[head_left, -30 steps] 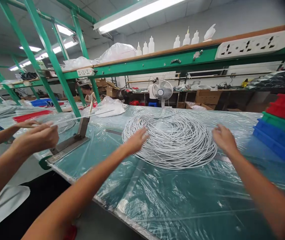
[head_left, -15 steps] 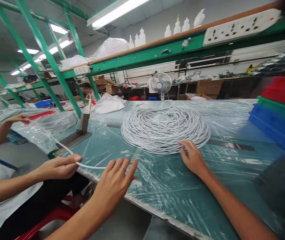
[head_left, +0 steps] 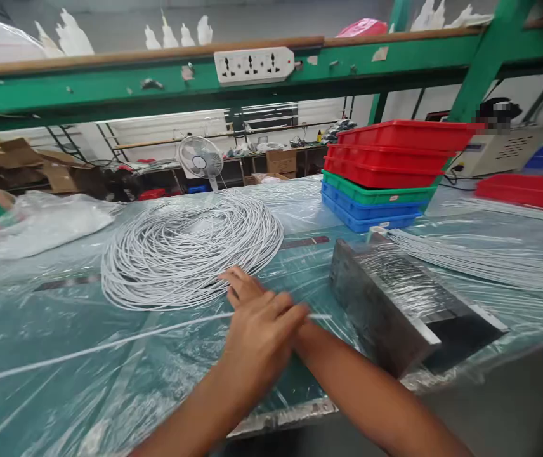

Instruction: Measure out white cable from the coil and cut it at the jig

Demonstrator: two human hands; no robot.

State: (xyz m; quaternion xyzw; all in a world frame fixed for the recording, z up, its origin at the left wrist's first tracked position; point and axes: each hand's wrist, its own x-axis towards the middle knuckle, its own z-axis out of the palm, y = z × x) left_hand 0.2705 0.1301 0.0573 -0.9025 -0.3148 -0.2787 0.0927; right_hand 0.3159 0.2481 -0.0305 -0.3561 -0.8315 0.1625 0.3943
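My left hand [head_left: 261, 333] crosses over my right wrist, its fingers bent round a white cable [head_left: 124, 341]. That cable runs in from the left edge, and its short end pokes out to the right of the hand. My right hand [head_left: 242, 285] reaches under the left one to the front edge of a large coil of white cable [head_left: 157, 279]. Its fingers are stretched out and slightly apart, with nothing visible between them; part of the hand is hidden. The coil lies on the green, plastic-covered table [head_left: 62, 330].
Right of my hands stands a metal trough [head_left: 376, 304] wrapped in clear film. Behind it are stacked red, green and blue trays [head_left: 380, 171]. Cut white cables [head_left: 481, 260] lie at the right. A green shelf beam with a power strip [head_left: 254, 65] crosses above the table.
My view has turned right, bringing the trough and trays into sight and losing the co-worker's hands. My left hand has moved right with the cable, across my right wrist.
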